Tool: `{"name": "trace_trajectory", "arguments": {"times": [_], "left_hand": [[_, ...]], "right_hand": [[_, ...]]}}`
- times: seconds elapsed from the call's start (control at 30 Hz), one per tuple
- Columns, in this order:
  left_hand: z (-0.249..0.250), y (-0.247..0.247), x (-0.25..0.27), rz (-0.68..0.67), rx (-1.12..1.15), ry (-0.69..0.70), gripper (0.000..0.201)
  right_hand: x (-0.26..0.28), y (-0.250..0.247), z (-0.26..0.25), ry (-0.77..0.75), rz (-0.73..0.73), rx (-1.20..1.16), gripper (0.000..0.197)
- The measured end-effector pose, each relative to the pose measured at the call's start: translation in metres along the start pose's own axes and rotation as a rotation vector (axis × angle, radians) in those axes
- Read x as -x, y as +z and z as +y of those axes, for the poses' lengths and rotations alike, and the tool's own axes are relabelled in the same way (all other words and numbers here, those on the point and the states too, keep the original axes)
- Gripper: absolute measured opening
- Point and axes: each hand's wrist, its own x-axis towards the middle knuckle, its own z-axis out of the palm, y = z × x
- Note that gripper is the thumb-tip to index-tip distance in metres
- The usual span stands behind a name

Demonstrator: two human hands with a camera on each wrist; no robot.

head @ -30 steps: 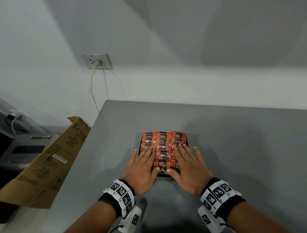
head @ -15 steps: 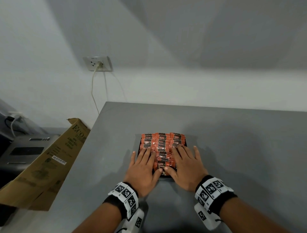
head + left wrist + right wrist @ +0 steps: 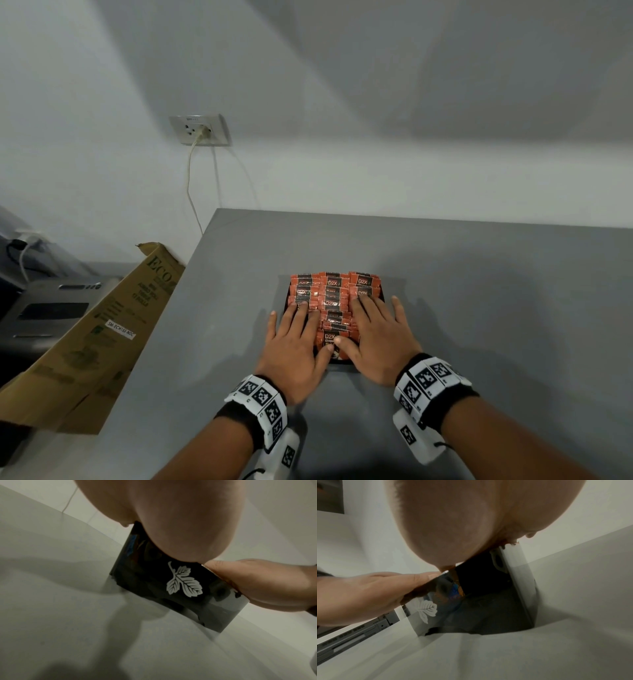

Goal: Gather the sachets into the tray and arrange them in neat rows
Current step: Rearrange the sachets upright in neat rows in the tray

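Observation:
Orange and black sachets (image 3: pixel 334 291) lie in rows in a black tray (image 3: pixel 283 301) on the grey table (image 3: pixel 479 308). My left hand (image 3: pixel 294 339) lies flat on the left rows, fingers straight and spread. Flat on the right rows rests my right hand (image 3: pixel 373 332), its thumb on the near middle sachet. Both hands hide much of the near rows. The left wrist view shows the tray's black wall (image 3: pixel 154 588) with a white leaf print under my palm (image 3: pixel 171 520). In the right wrist view the same wall (image 3: pixel 436 601) sits below my right palm (image 3: pixel 462 520).
A folded cardboard box (image 3: pixel 102 335) leans at the table's left edge, next to a grey machine (image 3: pixel 51 308). A wall socket (image 3: pixel 200 130) with a cable sits behind. The table's left edge (image 3: pixel 178 308) is close to the tray; bare grey surface lies to the right.
Both hands have stayed flat on the sachets, sliding slightly farther over the rows. The view has shifted a little.

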Motion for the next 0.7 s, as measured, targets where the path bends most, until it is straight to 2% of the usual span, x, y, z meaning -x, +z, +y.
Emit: {"name": "trace_trajectory", "arguments": {"times": [0.2, 0.3, 0.37, 0.47, 0.57, 0.7], "left_hand": [[0.002, -0.001, -0.001, 0.023, 0.019, 0.004, 0.075], [-0.003, 0.001, 0.001, 0.076, 0.087, 0.032, 0.07], [-0.007, 0.0, 0.004, 0.146, 0.157, 0.049, 0.063], [-0.008, 0.001, 0.011, 0.218, 0.209, 0.096, 0.058], [-0.005, 0.01, 0.019, 0.206, 0.173, 0.15, 0.055], [-0.006, 0.016, 0.022, 0.241, 0.203, 0.122, 0.047]], "right_hand": [[0.003, -0.007, 0.003, -0.005, 0.082, -0.032, 0.086], [0.021, -0.013, 0.005, -0.056, 0.233, -0.087, 0.067], [0.04, -0.009, 0.008, -0.093, 0.28, -0.089, 0.054], [0.059, 0.007, 0.011, -0.114, 0.222, -0.062, 0.05], [0.063, 0.018, 0.011, -0.1, 0.132, -0.006, 0.054], [0.062, 0.02, 0.01, -0.05, 0.055, 0.013, 0.063]]}}
